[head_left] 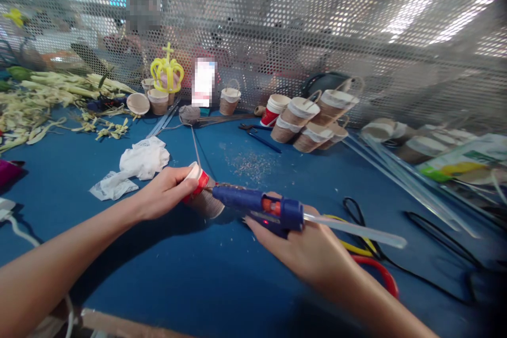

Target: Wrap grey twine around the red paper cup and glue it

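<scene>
My left hand [164, 191] grips a small paper cup [203, 194], red and white at its rim and wound with brown twine lower down, tipped on its side just above the blue table [170, 269]. My right hand [307, 245] holds a blue hot glue gun [261, 207] with a clear glue stick [356, 231] poking out of its back. The gun's nozzle touches the cup's twine-wrapped side. A strand of twine [196, 147] runs from the cup to a ball of twine [189, 114] further back.
Several twine-covered cups with handles [312, 116] lie at the back right, more beside a yellow crown [167, 71]. Crumpled white plastic [137, 165] lies left, dried leaves [51, 97] far left. Scissors with red and yellow handles [372, 261] and black cords [431, 229] lie right. Perforated metal screen [317, 26] behind.
</scene>
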Motion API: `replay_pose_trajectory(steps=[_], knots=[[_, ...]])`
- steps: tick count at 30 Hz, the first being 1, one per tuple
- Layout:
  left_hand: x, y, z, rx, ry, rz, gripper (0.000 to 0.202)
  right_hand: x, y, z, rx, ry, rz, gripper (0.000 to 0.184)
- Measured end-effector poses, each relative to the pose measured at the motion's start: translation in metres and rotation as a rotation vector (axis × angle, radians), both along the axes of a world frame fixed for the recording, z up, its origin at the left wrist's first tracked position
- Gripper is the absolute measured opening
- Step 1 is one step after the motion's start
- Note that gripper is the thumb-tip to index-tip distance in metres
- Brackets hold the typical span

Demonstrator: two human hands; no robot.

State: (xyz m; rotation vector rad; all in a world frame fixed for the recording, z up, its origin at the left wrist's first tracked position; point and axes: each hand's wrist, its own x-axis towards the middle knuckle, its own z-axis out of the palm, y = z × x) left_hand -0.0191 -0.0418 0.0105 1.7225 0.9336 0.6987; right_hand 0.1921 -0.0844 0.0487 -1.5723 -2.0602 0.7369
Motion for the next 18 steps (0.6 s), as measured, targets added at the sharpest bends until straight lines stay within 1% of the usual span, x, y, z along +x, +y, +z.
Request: replay_pose_trajectory(steps=[5, 8, 13, 18], knots=[[0.002, 0.000, 0.003, -0.020, -0.039, -0.013, 0.035, 0.002, -0.009, -0.012, 0.042, -0.013, 0.029, 0.012], [0.003, 0.000, 0.005, -0.054, -0.068, -0.035, 0.031, 0.002, -0.012, -0.015, 0.082, 0.006, 0.054, 0.013], [0.003, 0.000, 0.004, -0.043, -0.031, 0.020, 0.031, 0.001, -0.013, -0.016, 0.127, 0.000, 0.192, 0.009], [0.003, -0.001, 0.003, -0.056, 0.005, 0.063, 0.030, -0.001, -0.015, -0.018, 0.175, -0.026, 0.196, 0.009]])
